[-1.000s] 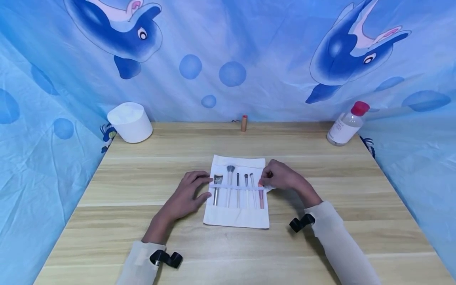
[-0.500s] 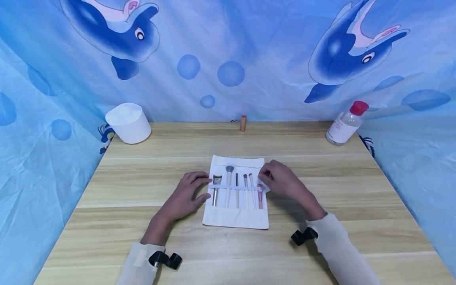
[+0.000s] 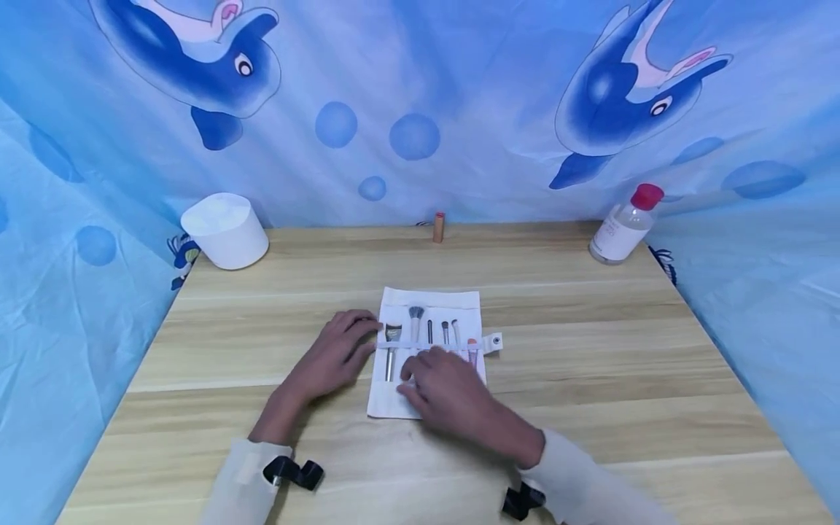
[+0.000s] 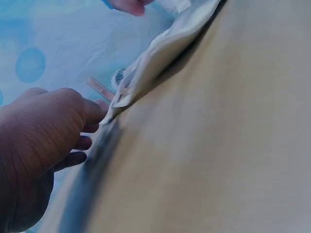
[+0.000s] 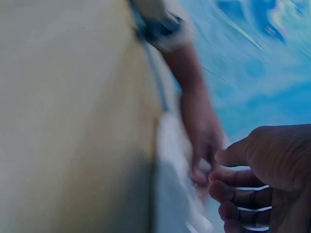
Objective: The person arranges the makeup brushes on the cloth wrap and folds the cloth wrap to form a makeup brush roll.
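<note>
A white fabric brush roll lies unfolded on the table with several makeup brushes tucked behind its elastic band. Among them are a flat brush at the left, a fluffy round brush and a short pink brush at the right. My left hand rests at the roll's left edge, fingertips touching it; the left wrist view shows the same hand beside the raised cloth edge. Over the roll's lower half is my right hand, fingers loosely bent and holding nothing, hiding several handles.
A small tab with a snap sticks out from the roll's right side. At the back stand a white round container, a small brown tube with a red top and a clear bottle with a red cap. Blue dolphin-print cloth surrounds the wooden table.
My right hand has left the roll's right edge and moved left and nearer me, over the lower brushes. The snap tab now shows. My left hand stays at the left edge.
</note>
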The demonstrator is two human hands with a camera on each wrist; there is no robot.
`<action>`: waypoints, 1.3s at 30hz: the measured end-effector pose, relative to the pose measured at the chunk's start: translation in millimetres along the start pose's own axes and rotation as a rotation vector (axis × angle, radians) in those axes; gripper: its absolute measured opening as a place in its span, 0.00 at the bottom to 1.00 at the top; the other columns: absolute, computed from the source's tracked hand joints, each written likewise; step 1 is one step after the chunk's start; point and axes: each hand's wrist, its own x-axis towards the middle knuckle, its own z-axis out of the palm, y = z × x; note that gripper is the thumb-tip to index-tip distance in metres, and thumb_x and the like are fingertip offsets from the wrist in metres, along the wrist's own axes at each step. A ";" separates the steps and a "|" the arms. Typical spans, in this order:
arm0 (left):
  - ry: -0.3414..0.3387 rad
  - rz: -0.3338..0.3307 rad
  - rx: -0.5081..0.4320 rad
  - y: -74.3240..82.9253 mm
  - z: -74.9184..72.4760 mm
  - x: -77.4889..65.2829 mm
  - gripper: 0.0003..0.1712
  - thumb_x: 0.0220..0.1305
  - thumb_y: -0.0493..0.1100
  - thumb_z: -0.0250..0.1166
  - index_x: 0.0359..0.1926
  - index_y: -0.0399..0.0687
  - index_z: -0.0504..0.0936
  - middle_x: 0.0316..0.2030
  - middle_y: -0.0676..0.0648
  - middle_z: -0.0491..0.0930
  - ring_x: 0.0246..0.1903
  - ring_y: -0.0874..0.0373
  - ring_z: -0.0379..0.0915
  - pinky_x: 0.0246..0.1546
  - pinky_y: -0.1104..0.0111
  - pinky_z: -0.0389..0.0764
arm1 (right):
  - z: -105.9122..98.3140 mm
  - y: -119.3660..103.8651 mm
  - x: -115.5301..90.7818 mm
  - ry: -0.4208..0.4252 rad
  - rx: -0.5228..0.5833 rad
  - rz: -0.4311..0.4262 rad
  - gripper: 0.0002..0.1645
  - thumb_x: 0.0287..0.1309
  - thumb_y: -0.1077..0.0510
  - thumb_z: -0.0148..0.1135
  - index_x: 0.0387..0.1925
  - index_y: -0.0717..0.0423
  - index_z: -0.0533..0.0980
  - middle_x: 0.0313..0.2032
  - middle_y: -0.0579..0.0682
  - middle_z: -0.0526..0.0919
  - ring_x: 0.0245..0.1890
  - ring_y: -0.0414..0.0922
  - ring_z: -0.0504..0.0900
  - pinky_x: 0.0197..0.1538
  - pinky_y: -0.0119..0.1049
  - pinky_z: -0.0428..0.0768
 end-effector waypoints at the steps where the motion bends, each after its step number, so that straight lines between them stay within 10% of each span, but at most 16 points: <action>1: 0.002 0.006 0.018 -2.5 -3.1 3.5 0.21 0.73 0.43 0.60 0.64 0.45 0.77 0.63 0.45 0.71 0.64 0.49 0.62 0.64 0.49 0.63 | 6.4 -7.0 0.3 -0.008 -0.001 -0.013 0.14 0.65 0.44 0.64 0.41 0.48 0.82 0.33 0.42 0.82 0.33 0.41 0.76 0.32 0.34 0.76; 8: -0.048 0.065 0.165 -25.9 -15.6 38.8 0.24 0.74 0.40 0.58 0.69 0.48 0.74 0.67 0.44 0.68 0.67 0.46 0.60 0.64 0.46 0.63 | 40.2 -38.0 7.1 -0.036 -0.137 -0.108 0.21 0.64 0.40 0.64 0.53 0.44 0.77 0.28 0.43 0.79 0.28 0.42 0.76 0.20 0.34 0.67; 20: -0.105 0.148 0.291 -34.8 -15.1 51.3 0.18 0.74 0.39 0.57 0.61 0.45 0.80 0.64 0.44 0.74 0.64 0.46 0.65 0.61 0.48 0.67 | 33.0 -20.3 -7.8 0.035 -0.143 -0.151 0.14 0.65 0.37 0.61 0.33 0.39 0.77 0.34 0.44 0.68 0.35 0.43 0.67 0.30 0.34 0.65; 29: -0.061 0.172 0.307 -11.5 -14.5 20.9 0.16 0.70 0.39 0.63 0.55 0.36 0.82 0.58 0.43 0.77 0.60 0.47 0.70 0.58 0.50 0.72 | 9.1 31.9 -56.7 0.048 0.005 -0.138 0.02 0.65 0.49 0.64 0.38 0.39 0.81 0.40 0.41 0.72 0.41 0.41 0.69 0.43 0.39 0.68; 39: -0.069 0.220 0.153 27.4 -8.2 -14.5 0.05 0.63 0.40 0.70 0.34 0.52 0.81 0.43 0.52 0.77 0.46 0.57 0.73 0.53 0.59 0.75 | -16.0 121.1 -99.7 -0.005 0.149 0.070 0.20 0.57 0.46 0.74 0.51 0.39 0.79 0.52 0.37 0.77 0.53 0.41 0.71 0.51 0.46 0.68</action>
